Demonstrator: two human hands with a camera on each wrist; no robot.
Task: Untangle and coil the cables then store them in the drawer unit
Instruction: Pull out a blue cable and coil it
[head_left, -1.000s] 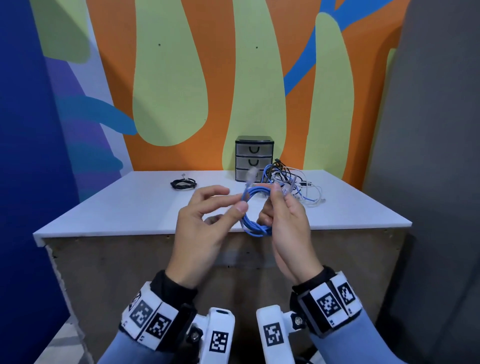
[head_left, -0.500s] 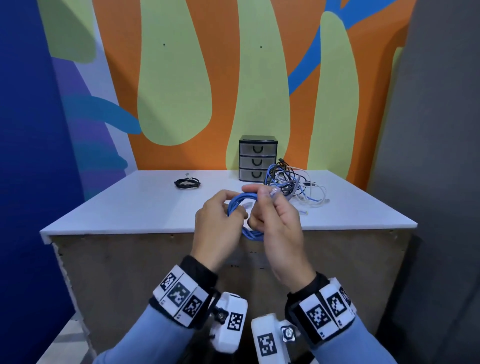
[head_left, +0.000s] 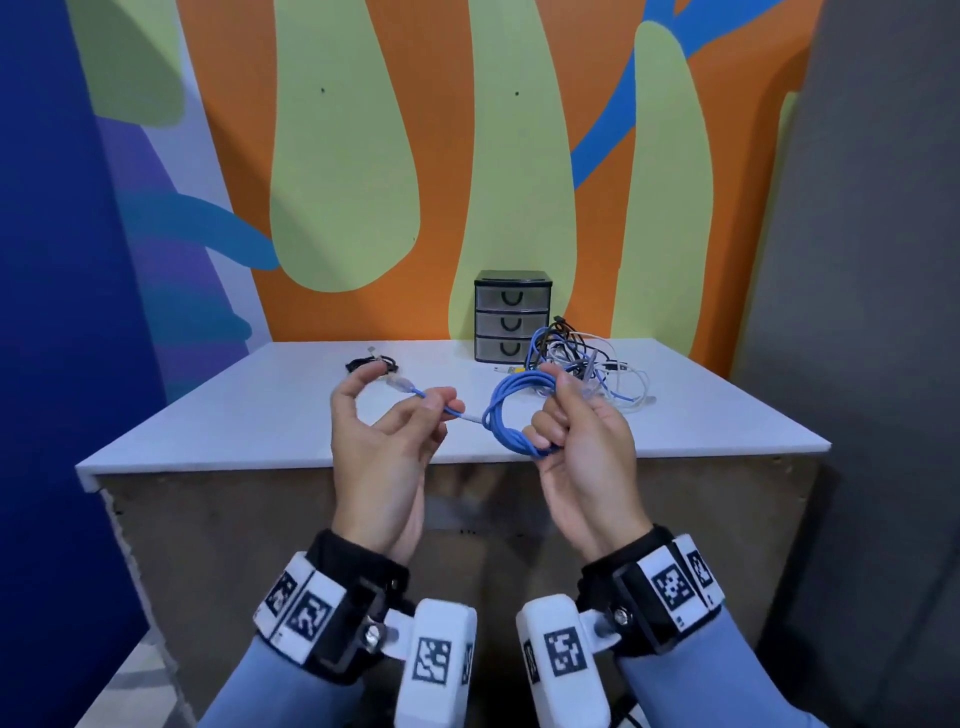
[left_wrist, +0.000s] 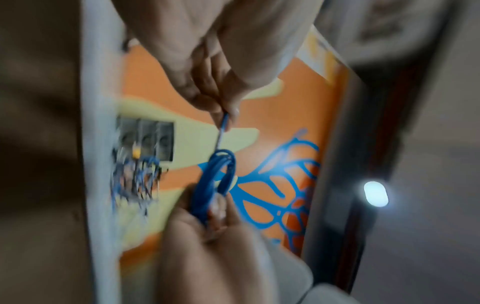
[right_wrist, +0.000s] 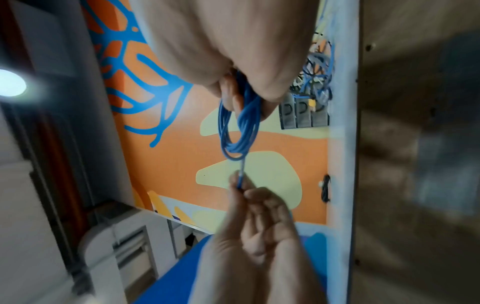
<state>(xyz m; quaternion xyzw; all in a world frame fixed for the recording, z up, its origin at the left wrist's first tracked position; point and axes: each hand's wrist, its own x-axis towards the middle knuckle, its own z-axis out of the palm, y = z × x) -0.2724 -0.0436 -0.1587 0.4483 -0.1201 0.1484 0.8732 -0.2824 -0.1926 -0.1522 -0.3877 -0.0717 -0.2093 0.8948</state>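
Observation:
My right hand (head_left: 563, 415) grips a coiled blue cable (head_left: 511, 415) in front of the table's near edge; the same coil (right_wrist: 240, 131) hangs from its fingers in the right wrist view. My left hand (head_left: 395, 410) pinches the cable's loose end (head_left: 436, 402) near its clear plug (head_left: 397, 383), pulled out to the left of the coil. In the left wrist view the blue coil (left_wrist: 215, 181) is blurred. A tangle of blue, black and white cables (head_left: 582, 364) lies on the white table (head_left: 260, 415) beside the grey three-drawer unit (head_left: 511, 322), whose drawers are shut.
A small coiled black cable (head_left: 371, 362) lies at the table's back left. A painted orange and green wall stands right behind the table. A grey panel (head_left: 857, 312) rises on the right and a blue wall on the left.
My hands have drawn apart: the left one has pulled the cable's plug end out to the left, while the right keeps hold of the coil.

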